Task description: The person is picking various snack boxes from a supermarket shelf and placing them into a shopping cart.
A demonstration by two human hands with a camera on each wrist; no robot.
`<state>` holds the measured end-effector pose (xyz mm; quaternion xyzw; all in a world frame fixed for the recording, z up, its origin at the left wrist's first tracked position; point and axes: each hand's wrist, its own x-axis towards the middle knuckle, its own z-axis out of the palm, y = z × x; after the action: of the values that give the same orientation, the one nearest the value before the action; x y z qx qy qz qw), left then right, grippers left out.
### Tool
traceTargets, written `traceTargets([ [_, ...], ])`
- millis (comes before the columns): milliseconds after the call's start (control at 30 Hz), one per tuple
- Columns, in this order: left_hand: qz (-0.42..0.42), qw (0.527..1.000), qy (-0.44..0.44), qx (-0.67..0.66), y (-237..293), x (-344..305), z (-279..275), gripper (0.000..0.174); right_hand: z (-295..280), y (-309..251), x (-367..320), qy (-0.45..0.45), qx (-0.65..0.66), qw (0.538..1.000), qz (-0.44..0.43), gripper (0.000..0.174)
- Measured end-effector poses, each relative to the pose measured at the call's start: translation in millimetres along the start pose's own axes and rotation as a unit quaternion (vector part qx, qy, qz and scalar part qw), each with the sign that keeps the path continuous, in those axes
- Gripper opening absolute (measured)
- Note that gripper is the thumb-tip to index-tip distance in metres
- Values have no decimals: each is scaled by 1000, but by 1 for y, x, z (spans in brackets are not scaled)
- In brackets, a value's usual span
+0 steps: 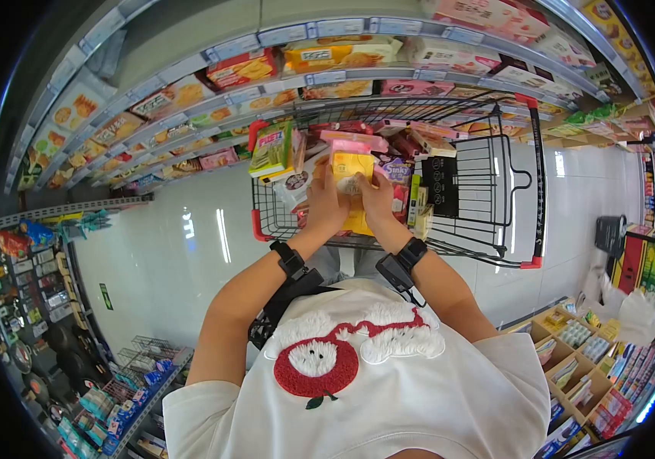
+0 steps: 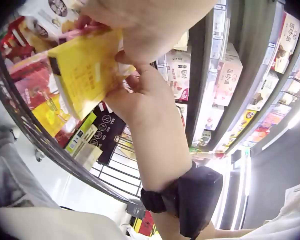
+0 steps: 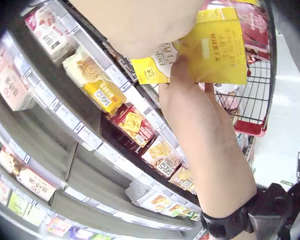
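Note:
Both hands hold a yellow box (image 1: 352,164) over a shopping cart (image 1: 531,262) heaped with snack packs. My left hand (image 1: 329,205) grips its left side, and my right hand (image 1: 378,200) has its thumb and fingers on the right side. In the right wrist view, the box (image 3: 217,55) shows printed lettering, and the left hand's thumb (image 3: 181,67) lies across its face. From the left wrist, the right hand (image 2: 135,90) is seen pinching the box's edge. Below it in the cart are pink packs, a purple box (image 1: 398,170) and a green pack (image 1: 271,149).
Shelves of boxed and bagged snacks (image 1: 342,53) run along the cart's far side. A black panel with white print (image 1: 440,187) lies in the cart's right part. Wooden compartments (image 1: 572,359) with goods stand at the lower right, and a wire rack (image 1: 147,356) at the lower left.

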<state>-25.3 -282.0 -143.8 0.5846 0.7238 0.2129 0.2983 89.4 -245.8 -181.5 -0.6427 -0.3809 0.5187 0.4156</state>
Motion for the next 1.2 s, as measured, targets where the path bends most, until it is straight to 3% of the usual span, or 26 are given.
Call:
traceTargets([
  [33,-34,999,-38,10,-9,-2,-5,69,9,8,-6,8,2,999,38,28],
  [133,-11,993,-96,64,-38,-5,-17,71,34,31,-26,41,95,984,142,22],
  [233,36,983,-142,115,-56,-3,-34,73,53,50,-34,58,160,941,292,19],
  [333,88,981,-118,127,-76,1,-40,67,77,72,-39,56,274,909,309,20],
  [433,39,975,-177,126,-95,5,-42,68,97,77,-42,68,228,936,259,23],
  [533,48,972,-177,146,-120,9,-37,73,116,87,-38,72,256,932,247,22],
  [633,55,978,-154,128,-115,7,-52,81,136,74,-38,162,180,941,237,23],
  [667,44,981,-165,92,-119,10,-52,88,140,85,-34,168,156,946,228,25],
  [733,48,979,-181,76,-125,9,-56,88,153,159,-7,157,167,954,196,29],
  [833,42,978,-197,60,-126,6,-60,91,156,183,2,150,110,964,191,24],
  [900,53,979,-184,75,-124,1,-61,90,147,155,-11,125,11,971,203,26],
  [967,82,979,-146,113,-119,-7,-60,87,124,59,-48,74,-124,967,211,36],
  [1067,236,937,-97,238,-104,-15,-54,78,112,89,-42,-16,-145,973,178,35],
  [1200,255,943,-152,150,-77,-24,-47,69,86,98,-39,-107,-75,982,139,38],
])
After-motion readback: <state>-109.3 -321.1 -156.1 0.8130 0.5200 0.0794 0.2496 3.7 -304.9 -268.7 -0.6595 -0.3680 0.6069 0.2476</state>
